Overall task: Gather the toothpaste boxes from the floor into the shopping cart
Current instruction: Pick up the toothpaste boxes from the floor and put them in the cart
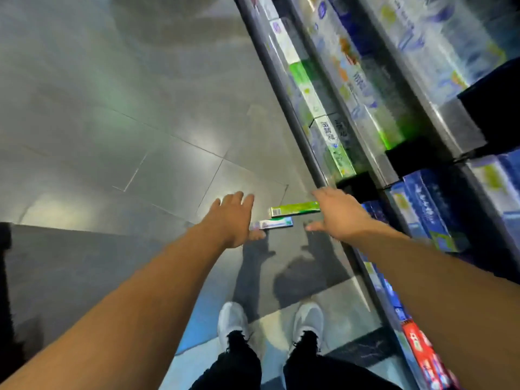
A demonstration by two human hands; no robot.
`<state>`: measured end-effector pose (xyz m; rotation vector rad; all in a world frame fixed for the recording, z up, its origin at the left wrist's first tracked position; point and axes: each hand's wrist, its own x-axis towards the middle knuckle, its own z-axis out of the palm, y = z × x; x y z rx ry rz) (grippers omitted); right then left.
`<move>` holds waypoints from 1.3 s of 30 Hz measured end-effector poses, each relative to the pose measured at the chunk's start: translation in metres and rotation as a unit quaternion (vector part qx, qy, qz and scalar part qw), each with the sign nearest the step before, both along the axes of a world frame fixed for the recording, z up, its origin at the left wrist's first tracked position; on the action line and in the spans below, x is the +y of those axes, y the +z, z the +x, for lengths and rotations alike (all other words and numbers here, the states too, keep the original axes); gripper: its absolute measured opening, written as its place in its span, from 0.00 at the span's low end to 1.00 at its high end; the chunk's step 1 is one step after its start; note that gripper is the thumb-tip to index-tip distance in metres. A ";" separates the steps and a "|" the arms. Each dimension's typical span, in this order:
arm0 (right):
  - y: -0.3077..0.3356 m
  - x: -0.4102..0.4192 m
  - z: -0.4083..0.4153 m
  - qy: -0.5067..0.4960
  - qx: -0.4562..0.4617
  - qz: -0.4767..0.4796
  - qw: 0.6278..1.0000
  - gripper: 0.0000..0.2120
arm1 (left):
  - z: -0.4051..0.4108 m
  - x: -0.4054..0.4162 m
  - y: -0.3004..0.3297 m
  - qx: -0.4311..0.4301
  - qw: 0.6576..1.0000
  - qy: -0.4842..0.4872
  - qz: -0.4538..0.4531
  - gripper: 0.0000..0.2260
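Two toothpaste boxes lie on the grey tiled floor (112, 122) ahead of my feet. The green box (295, 209) is farther away, and the white and teal box (277, 223) lies just before it. Both arms stretch forward and down. My left hand (235, 218) hovers left of the boxes with straight fingers, partly covering the left end of the white box. My right hand (336, 213) is spread open to the right of the boxes, its fingers over the right end of the green box. Neither hand holds anything. No shopping cart shows in this view.
A store shelf (287, 108) stocked with boxed toothpaste runs along the right side, close to my right arm. My white shoes (233, 322) stand on the floor below the boxes. A dark object edge (5, 277) sits at the far left.
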<state>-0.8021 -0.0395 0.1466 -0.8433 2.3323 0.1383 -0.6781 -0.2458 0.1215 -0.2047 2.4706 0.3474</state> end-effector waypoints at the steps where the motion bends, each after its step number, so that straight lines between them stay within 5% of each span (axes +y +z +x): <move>1: -0.034 -0.001 -0.003 -0.006 -0.005 0.003 1.000 0.38 | 0.000 0.001 -0.035 -0.007 1.000 -0.003 -0.002 0.43; 8: -0.242 0.003 -0.027 -0.038 0.007 0.006 0.999 0.36 | -0.025 0.007 -0.231 -0.004 0.999 -0.049 -0.015 0.41; 12: -0.322 0.004 -0.052 0.018 0.048 0.023 0.998 0.26 | -0.048 0.014 -0.305 0.022 0.992 -0.115 -0.041 0.38; 18: -0.382 0.003 -0.054 0.072 0.083 0.060 0.992 0.18 | -0.068 0.034 -0.359 0.021 0.976 -0.205 -0.063 0.22; 23: -0.388 0.005 -0.045 0.022 0.075 0.068 0.995 0.14 | -0.068 0.043 -0.360 0.010 0.971 -0.222 -0.082 0.12; 31: -0.274 0.011 -0.006 -0.163 0.005 0.018 0.986 0.19 | -0.034 0.016 -0.243 -0.048 0.985 -0.133 -0.096 0.17; 39: 0.015 0.010 0.026 -0.235 -0.031 -0.004 0.971 0.24 | -0.019 0.010 0.046 -0.009 0.998 -0.023 -0.065 0.16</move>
